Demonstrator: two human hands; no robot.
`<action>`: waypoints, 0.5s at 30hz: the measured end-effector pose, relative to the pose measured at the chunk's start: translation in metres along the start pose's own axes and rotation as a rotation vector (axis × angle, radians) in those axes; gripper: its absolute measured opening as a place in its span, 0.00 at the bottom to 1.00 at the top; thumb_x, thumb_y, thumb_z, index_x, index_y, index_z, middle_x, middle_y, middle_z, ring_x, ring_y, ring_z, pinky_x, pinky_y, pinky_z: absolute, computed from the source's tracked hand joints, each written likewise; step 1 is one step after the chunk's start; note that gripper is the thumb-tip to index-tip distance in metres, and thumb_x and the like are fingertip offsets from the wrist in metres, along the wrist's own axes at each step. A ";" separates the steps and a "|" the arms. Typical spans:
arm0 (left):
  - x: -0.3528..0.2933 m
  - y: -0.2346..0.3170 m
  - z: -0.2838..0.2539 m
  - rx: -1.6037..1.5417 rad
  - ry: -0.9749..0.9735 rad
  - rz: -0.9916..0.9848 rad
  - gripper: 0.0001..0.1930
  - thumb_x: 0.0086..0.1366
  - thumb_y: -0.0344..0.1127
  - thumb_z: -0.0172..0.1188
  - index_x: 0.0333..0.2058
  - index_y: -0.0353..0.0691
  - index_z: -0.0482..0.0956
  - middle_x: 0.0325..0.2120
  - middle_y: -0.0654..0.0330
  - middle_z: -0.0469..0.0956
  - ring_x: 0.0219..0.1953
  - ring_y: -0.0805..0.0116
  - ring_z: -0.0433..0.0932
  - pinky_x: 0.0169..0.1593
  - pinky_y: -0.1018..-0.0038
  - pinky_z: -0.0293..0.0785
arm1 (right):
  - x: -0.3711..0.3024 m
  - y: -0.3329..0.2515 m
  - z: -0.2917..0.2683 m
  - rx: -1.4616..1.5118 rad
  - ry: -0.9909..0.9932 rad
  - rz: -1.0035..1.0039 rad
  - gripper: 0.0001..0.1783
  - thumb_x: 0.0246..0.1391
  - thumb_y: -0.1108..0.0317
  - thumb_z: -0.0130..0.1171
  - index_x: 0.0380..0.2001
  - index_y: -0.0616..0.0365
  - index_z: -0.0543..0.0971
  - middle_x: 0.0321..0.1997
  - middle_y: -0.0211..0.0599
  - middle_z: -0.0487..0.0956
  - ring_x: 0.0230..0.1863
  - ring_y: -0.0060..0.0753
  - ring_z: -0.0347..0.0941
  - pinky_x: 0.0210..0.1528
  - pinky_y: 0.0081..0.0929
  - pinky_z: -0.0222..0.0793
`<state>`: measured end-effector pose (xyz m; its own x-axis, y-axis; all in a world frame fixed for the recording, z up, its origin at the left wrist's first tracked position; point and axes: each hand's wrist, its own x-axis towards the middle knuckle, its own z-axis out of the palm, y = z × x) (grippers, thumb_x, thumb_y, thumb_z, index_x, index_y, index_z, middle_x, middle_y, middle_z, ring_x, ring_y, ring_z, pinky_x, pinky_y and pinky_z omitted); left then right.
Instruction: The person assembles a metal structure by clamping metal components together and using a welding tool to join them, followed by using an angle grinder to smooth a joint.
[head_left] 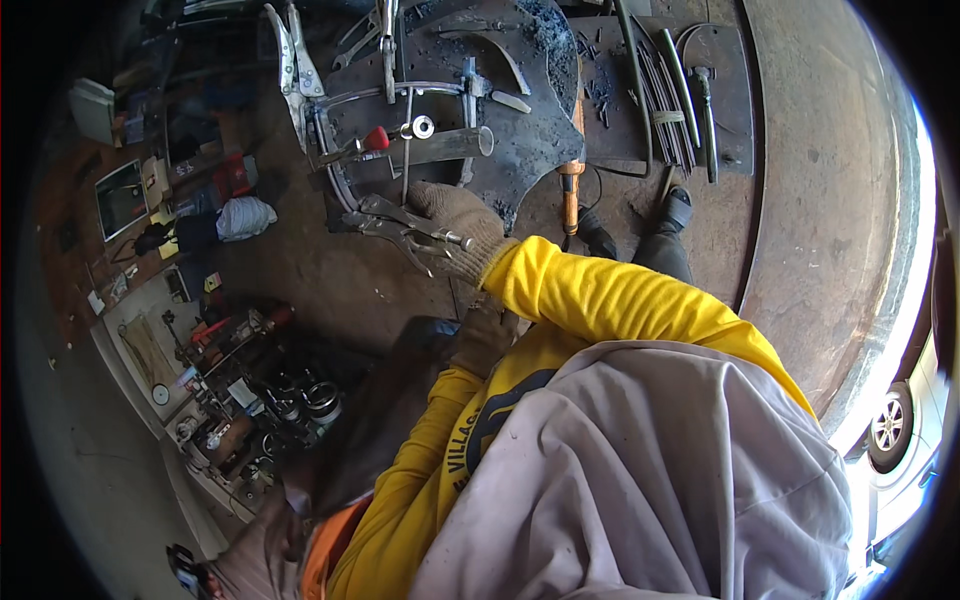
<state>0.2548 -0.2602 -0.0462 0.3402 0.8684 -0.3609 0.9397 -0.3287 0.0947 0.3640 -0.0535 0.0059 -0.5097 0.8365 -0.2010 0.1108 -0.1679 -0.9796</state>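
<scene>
My right hand (pixel 470 225), in a brown knitted glove, is closed beside the round metal frame (pixel 335 180). Locking pliers (pixel 395 232) grip the frame's near edge and lie across the front of the glove. A thin rod (pixel 407 165) meets the fingertips, but the pliers hide what the fingers hold. Close below the right wrist is my left hand (pixel 485 338), also gloved, its fingers shaded and partly covered by the sleeve. Two more locking pliers (pixel 289 75) (pixel 388 50) sit at the frame's far side. A grey tube (pixel 440 147) and a red-tipped metal tool (pixel 376 139) cross the frame.
Under the frame is a dark metal plate (pixel 540 150) strewn with scraps. Right of it lie an orange-handled tool (pixel 570 195), several rods (pixel 660 95) and a hammer (pixel 711 120). A dark-shod foot (pixel 677 208) is near. Cluttered equipment (pixel 250 390) stands left; a vehicle wheel (pixel 888 428) shows right.
</scene>
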 end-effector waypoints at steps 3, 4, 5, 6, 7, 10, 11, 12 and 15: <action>-0.003 0.000 0.002 -0.024 0.004 -0.016 0.13 0.68 0.41 0.57 0.47 0.42 0.78 0.37 0.49 0.81 0.34 0.45 0.80 0.40 0.54 0.76 | -0.003 -0.007 -0.004 0.016 0.000 -0.014 0.20 0.52 0.57 0.66 0.42 0.59 0.79 0.40 0.54 0.81 0.45 0.60 0.78 0.48 0.47 0.73; -0.003 -0.001 0.005 -0.040 0.006 -0.028 0.13 0.68 0.41 0.57 0.47 0.42 0.78 0.37 0.49 0.81 0.34 0.45 0.81 0.40 0.54 0.76 | -0.003 -0.012 -0.006 0.015 -0.021 0.013 0.19 0.52 0.56 0.66 0.41 0.60 0.79 0.40 0.54 0.82 0.45 0.60 0.78 0.47 0.47 0.73; -0.004 -0.002 0.007 -0.065 0.004 -0.040 0.14 0.68 0.41 0.57 0.48 0.43 0.78 0.37 0.49 0.81 0.34 0.45 0.81 0.40 0.54 0.76 | -0.004 -0.015 -0.008 0.009 -0.031 0.012 0.19 0.52 0.56 0.66 0.41 0.60 0.79 0.40 0.54 0.82 0.45 0.60 0.78 0.47 0.47 0.73; -0.007 0.000 0.008 -0.087 0.002 -0.063 0.14 0.68 0.41 0.58 0.48 0.43 0.78 0.38 0.48 0.82 0.35 0.45 0.81 0.40 0.54 0.76 | -0.006 -0.019 -0.008 0.076 -0.021 0.025 0.20 0.51 0.56 0.67 0.41 0.59 0.80 0.40 0.54 0.82 0.45 0.60 0.78 0.47 0.47 0.73; -0.007 -0.001 0.010 -0.134 0.000 -0.096 0.14 0.68 0.41 0.58 0.48 0.43 0.78 0.38 0.48 0.82 0.35 0.45 0.81 0.40 0.53 0.76 | -0.008 -0.020 -0.006 0.141 -0.013 0.040 0.21 0.50 0.55 0.67 0.41 0.59 0.80 0.40 0.55 0.82 0.45 0.59 0.78 0.46 0.47 0.74; -0.006 0.001 0.016 -0.381 0.036 -0.231 0.14 0.68 0.42 0.58 0.49 0.44 0.78 0.39 0.48 0.83 0.35 0.45 0.82 0.41 0.53 0.77 | 0.015 0.013 0.003 0.097 0.029 -0.351 0.18 0.59 0.60 0.61 0.48 0.57 0.79 0.44 0.48 0.83 0.45 0.50 0.80 0.46 0.38 0.75; 0.001 0.001 0.013 -0.509 0.100 -0.245 0.13 0.68 0.41 0.57 0.47 0.44 0.79 0.38 0.48 0.83 0.36 0.45 0.82 0.42 0.54 0.77 | 0.021 0.025 0.008 0.089 0.062 -0.545 0.17 0.63 0.63 0.58 0.52 0.56 0.78 0.46 0.44 0.83 0.45 0.45 0.80 0.46 0.34 0.76; 0.002 0.002 0.012 -0.636 0.169 -0.270 0.12 0.68 0.40 0.57 0.46 0.44 0.80 0.38 0.47 0.83 0.38 0.45 0.82 0.43 0.55 0.77 | 0.015 0.022 0.012 0.094 0.051 -0.638 0.17 0.65 0.64 0.57 0.54 0.56 0.77 0.47 0.42 0.84 0.45 0.42 0.81 0.46 0.31 0.77; 0.001 0.005 0.016 -0.768 0.120 -0.371 0.12 0.67 0.36 0.58 0.46 0.39 0.80 0.38 0.48 0.82 0.40 0.49 0.82 0.43 0.60 0.77 | -0.005 -0.012 0.006 0.389 -0.096 -0.199 0.16 0.68 0.67 0.53 0.55 0.57 0.77 0.51 0.41 0.82 0.49 0.36 0.80 0.49 0.27 0.76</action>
<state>0.2593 -0.2665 -0.0613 -0.0333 0.9176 -0.3962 0.7400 0.2891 0.6073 0.3601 -0.0588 0.0183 -0.5678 0.8231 0.0101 -0.3170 -0.2073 -0.9255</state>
